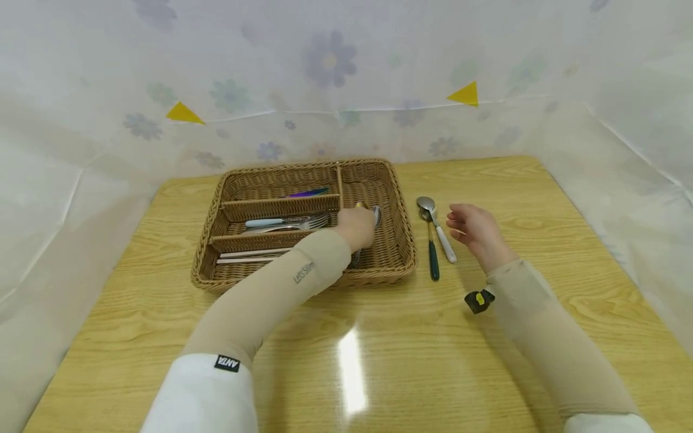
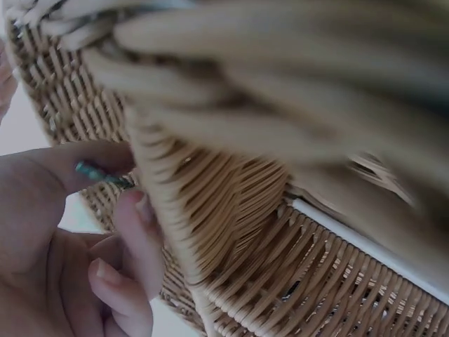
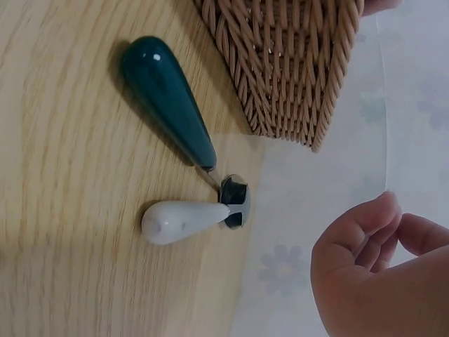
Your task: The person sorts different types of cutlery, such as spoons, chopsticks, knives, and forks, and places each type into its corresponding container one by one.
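My left hand (image 1: pixel 357 227) reaches into the right-hand compartment of a wicker cutlery basket (image 1: pixel 407 240). In the left wrist view its thumb and forefinger pinch a utensil with a thin teal handle (image 2: pixel 102 174); I cannot tell its kind. A spoon bowl (image 1: pixel 377 215) shows beside these fingers in the head view. On the table right of the basket lie a white-handled spoon (image 1: pixel 446 245) and a dark green-handled spoon (image 1: pixel 434 261), their bowls overlapping. Close to their right, my right hand (image 1: pixel 476 231) hovers with loosely bent fingers and holds nothing.
Forks (image 1: pixel 319 221) and a light blue handle (image 1: pixel 265 222) lie in the basket's middle-left compartment. Chopsticks (image 1: pixel 249 260) fill the front one, and a purple-blue utensil (image 1: pixel 307 193) the back one. A floral curtain (image 1: pixel 330 72) hangs behind the wooden table (image 1: pixel 422 349).
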`<state>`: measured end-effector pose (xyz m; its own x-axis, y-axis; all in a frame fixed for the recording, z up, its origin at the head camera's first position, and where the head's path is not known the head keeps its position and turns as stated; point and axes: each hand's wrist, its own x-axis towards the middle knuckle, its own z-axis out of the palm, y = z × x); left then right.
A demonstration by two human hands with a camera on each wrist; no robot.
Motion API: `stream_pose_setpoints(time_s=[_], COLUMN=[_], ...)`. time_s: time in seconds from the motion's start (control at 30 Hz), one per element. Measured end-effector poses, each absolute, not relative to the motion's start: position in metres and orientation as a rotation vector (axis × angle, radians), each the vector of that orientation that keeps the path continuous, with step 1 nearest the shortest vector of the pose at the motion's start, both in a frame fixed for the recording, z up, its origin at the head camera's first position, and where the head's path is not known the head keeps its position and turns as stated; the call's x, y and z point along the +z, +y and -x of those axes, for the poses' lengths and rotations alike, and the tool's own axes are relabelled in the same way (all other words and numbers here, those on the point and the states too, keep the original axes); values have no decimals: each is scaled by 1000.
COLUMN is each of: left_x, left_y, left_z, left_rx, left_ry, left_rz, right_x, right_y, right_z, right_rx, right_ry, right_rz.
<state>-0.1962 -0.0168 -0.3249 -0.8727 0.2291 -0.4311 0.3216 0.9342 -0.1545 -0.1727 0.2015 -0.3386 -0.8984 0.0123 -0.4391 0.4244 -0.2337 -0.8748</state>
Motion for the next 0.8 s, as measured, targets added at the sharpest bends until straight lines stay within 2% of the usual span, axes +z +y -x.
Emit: stream_pose_setpoints(time_s=[0.4, 0.6, 0.8], left_x=[-333, -342, -318], left_y=[-19, -17, -19], left_z=[190, 198, 192], left_rx=[-453, -502, -386], left_ry=[2556, 2553, 2622], left_rz=[-488, -484, -478], right_x=[-340, -348, -362], right_y=[203, 204, 204], right_z=[182, 197, 211], right_rx=[-2086, -1589, -1074], right_ry=[1863, 2252, 2589], right_rz=[-471, -281, -100])
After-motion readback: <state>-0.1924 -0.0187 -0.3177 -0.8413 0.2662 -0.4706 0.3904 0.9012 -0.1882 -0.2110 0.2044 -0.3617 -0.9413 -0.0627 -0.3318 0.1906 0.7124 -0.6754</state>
